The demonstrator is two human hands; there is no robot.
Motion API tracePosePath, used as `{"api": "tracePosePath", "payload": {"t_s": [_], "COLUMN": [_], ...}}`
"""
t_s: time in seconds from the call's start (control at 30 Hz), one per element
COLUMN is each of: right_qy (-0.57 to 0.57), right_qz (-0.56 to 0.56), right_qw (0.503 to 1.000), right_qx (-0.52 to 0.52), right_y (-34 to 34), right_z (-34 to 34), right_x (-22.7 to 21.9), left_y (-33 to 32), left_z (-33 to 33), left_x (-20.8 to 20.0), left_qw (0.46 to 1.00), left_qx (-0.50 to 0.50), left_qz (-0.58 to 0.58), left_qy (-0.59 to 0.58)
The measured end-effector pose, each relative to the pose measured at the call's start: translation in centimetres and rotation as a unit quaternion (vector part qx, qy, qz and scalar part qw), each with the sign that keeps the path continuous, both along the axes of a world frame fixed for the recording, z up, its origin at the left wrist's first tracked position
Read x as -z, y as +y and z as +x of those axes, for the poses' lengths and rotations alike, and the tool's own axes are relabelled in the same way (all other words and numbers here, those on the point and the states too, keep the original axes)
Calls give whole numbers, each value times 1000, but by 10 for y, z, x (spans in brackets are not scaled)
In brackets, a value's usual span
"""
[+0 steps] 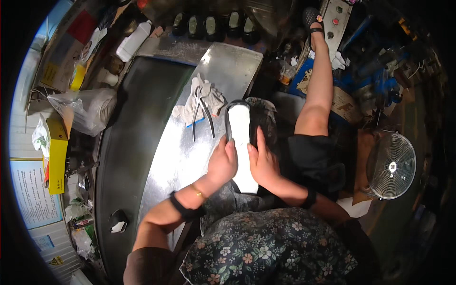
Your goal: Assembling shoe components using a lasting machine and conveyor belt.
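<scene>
The left hand (221,164) and the right hand (266,165) clasp a dark-rimmed shoe piece (240,122) from both sides, between the person's lap and the right edge of the metal surface (240,61); its long white sole-shaped face is turned up, its rounded dark-edged end points far, and its near end reaches the floral apron (266,244); each grip is closed on the piece, the left thumb against its left edge and the right thumb on its right edge, while the fingers underneath are partly hidden.

Left of the piece and farther off, a crumpled grey work glove (216,99) lies on the shiny surface; a pair of pincers (210,121) rests across it, dark handles parted and pointing near; left of the surface runs a dark conveyor belt (137,118), with one dark shoe (115,218) near its left edge; at the far side stands a row of dark shoes (211,28), with a white plastic bottle (135,41) to their left; a clear plastic bag (85,108) and a yellow box (58,156) sit at the far left; a round fan (392,166) stands at the right.
</scene>
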State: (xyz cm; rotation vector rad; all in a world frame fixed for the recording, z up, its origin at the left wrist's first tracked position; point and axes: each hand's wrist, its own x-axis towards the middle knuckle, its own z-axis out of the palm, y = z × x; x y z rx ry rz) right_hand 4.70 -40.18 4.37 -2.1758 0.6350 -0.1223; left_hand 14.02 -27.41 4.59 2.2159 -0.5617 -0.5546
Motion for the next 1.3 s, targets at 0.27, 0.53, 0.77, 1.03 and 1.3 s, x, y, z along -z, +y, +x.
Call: {"api": "tracePosePath", "payload": {"t_s": [0.27,0.53,0.77,1.03,1.3], "right_qy": [-68,-1,-67,11,18], "right_qz": [85,-60,27,-125,-127], "right_qw": [994,997,997,982,987], "right_qx": [-26,-42,-28,-143,-102], "right_y": [-8,5,1,21,21], "right_z": [-1,3,0,-23,-60], "right_x": [9,-2,1,-23,-52], "left_y": [-5,-27,30,13,-24], "left_z": [4,25,49,-4,-11], "left_x": [42,-9,18,49,24], "left_qw": [800,981,946,732,795], "left_qx": [-270,-69,6,-124,-173], "left_qz": [-395,124,-112,-534,-442], "left_qy": [363,-130,304,403,379]}}
